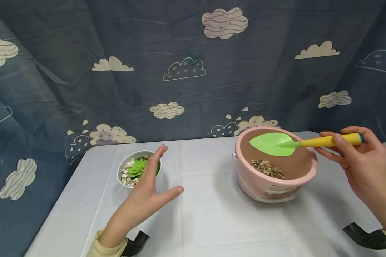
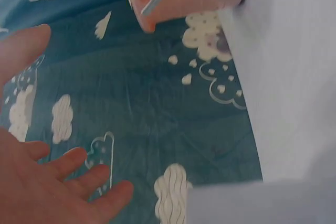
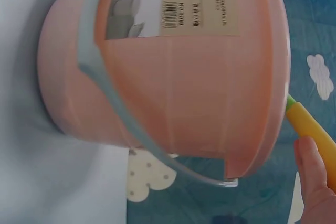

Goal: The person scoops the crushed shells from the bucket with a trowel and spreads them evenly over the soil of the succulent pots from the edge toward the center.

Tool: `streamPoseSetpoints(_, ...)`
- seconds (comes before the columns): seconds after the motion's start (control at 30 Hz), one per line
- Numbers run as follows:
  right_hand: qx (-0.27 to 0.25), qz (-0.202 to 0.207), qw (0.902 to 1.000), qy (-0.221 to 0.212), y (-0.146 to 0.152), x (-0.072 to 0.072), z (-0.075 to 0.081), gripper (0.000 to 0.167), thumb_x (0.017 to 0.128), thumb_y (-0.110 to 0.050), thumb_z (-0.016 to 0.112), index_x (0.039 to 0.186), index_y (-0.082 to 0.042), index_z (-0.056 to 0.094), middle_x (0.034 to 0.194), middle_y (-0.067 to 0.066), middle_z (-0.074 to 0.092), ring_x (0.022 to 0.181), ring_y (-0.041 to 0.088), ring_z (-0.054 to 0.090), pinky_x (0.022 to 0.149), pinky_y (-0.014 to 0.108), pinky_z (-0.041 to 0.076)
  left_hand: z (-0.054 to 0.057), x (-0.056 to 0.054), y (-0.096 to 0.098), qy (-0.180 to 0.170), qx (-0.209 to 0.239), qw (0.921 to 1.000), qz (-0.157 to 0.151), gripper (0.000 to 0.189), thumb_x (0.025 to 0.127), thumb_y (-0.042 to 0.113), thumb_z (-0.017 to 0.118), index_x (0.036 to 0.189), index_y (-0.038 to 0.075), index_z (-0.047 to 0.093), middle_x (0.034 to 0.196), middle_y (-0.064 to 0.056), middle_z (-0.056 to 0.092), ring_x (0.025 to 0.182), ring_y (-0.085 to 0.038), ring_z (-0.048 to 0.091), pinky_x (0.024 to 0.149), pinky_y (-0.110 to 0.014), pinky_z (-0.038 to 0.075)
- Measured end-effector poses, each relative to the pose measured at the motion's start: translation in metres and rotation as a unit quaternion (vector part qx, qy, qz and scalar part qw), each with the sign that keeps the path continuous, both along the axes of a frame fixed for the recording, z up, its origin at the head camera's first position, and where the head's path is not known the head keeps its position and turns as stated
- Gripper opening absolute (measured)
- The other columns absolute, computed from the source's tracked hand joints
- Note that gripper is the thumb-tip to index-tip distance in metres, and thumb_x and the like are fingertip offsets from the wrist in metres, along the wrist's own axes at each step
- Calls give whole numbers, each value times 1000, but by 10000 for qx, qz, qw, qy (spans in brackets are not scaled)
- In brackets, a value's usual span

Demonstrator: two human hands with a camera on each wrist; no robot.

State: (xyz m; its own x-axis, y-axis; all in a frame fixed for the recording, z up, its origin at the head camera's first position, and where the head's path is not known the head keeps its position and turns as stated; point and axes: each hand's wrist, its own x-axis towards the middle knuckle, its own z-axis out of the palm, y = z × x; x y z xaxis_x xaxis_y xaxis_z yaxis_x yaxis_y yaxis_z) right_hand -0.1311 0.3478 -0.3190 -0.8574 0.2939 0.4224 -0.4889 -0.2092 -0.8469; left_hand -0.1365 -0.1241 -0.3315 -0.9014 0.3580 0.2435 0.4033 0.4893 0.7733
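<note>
Succulent [image 1: 137, 167] and pebbles [image 1: 124, 175] sat in a white pot [image 1: 159, 181] just beyond the left hand [image 1: 144, 196], whose fingers were straight, thumb spread. Further right, a pink bucket [image 1: 252, 184] holding stones [image 1: 267, 169] stood between the hands. The right hand [image 1: 361, 160] gripped a yellow-handled trowel [image 1: 318, 142], its green blade [image 1: 273, 144] over the bucket.

The left hand [image 1: 144, 195] partly hides the white pot [image 1: 159, 179] toward five o'clock; right wrist view crops the bucket [image 3: 181, 87] at twelve.

Green-yellow trowel [image 1: 303, 143] | at pink bucket's [image 1: 257, 181] mouth | bucket upright, pebbles [image 1: 267, 169] inside
</note>
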Motion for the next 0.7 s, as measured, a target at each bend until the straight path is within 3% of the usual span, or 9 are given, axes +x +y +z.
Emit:
streamPoseSetpoints(0.17,217,-45,9997,65,1,-2,-4,28,93,9,57,119,2,50,113,14,66,99,18,69,70,30,56,-5,-7,20,-180,-467,9983,-302,97,86,55,70,155,43,4,160,13,8,145,-13,16,110,-53,30)
streamPoseSetpoints(0.33,591,-52,9981,151,-1,-9,-4,29,93,9,58,120,1,50,114,14,65,101,17,69,71,28,55,-11,-16,39,-218,-527,9969,-550,93,87,56,68,156,41,7,158,17,12,143,-8,20,111,-46,30)
streamPoseSetpoints(0.7,1070,161,9938,273,-8,-16,-8,27,92,14,57,117,6,52,110,18,66,101,18,69,70,31,54,-23,-30,90,-624,208,9899,-1259,87,88,52,68,156,37,16,156,14,21,143,-8,22,112,-45,29)
